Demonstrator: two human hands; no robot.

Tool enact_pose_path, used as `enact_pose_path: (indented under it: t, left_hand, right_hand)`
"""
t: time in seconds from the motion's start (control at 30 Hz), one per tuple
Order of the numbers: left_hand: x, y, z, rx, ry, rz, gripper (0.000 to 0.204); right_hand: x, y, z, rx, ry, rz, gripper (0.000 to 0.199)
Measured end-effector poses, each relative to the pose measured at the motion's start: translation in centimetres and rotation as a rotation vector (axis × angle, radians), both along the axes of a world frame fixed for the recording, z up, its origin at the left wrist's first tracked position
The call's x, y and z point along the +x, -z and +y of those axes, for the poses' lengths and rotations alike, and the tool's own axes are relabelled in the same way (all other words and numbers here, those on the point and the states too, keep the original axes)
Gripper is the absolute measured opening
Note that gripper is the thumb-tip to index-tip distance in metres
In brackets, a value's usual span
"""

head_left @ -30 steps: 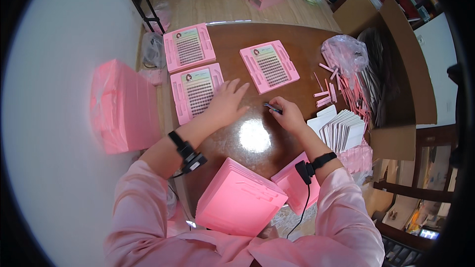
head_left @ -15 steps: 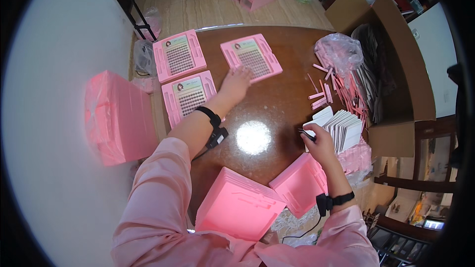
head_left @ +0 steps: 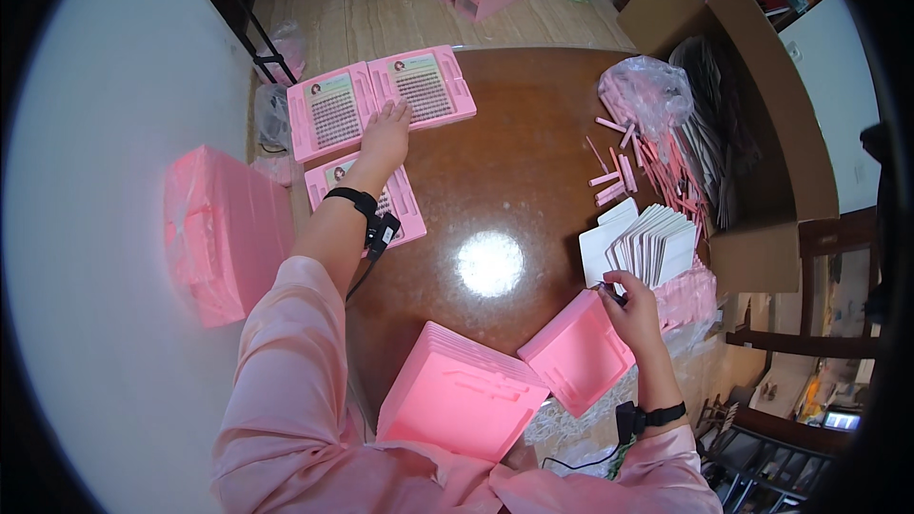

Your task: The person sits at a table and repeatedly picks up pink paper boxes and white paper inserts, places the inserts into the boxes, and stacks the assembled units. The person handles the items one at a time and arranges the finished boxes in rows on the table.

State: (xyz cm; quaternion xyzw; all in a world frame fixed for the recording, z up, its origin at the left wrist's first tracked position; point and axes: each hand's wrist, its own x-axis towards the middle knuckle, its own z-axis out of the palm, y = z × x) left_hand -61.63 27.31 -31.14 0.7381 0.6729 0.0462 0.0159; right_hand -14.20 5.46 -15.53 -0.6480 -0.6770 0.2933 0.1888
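Three pink trays with false-eyelash cards lie at the table's left. The upper left tray [head_left: 328,114] and the upper right tray [head_left: 424,86] sit side by side. My left hand [head_left: 386,133] rests with outstretched fingers at the lower left corner of the upper right tray, by the seam between the two. Below them, my forearm partly hides the third tray [head_left: 407,209]. My right hand [head_left: 633,309] is closed on dark tweezers [head_left: 614,295], just above an empty pink tray [head_left: 581,352]. White cards [head_left: 652,246] lie fanned out beyond that hand.
A stack of pink trays [head_left: 457,395] leans at the near table edge. Pink tubes [head_left: 662,171] and a plastic bag [head_left: 647,95] lie at the right, beside a large cardboard box [head_left: 762,124]. At the left stands a wrapped pink pile [head_left: 228,238].
My left hand has moved left with the eyelash tray, which now lies against the upper left one. My right hand has shifted slightly nearer, still with the tweezers.
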Motion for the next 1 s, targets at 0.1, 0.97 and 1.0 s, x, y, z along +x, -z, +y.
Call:
enact_pose_path:
  t: [0.1, 0.97, 1.0]
  left_hand:
    - [-0.9, -0.1, -0.4, 0.001, -0.005, 0.009, 0.054]
    - [-1.8, -8.7, -24.8, -0.091, -0.03, -0.042, 0.072]
    - [-1.4, -10.2, -26.2, -0.024, -0.04, -0.054, 0.071]
  right_hand:
    - [-0.1, 0.1, -0.2, 0.024, -0.024, -0.003, 0.027]
    - [3.1, -2.7, -9.0, -0.039, 0.012, -0.058, 0.032]
    - [4.0, -2.8, -9.5, -0.084, 0.06, -0.115, 0.032]
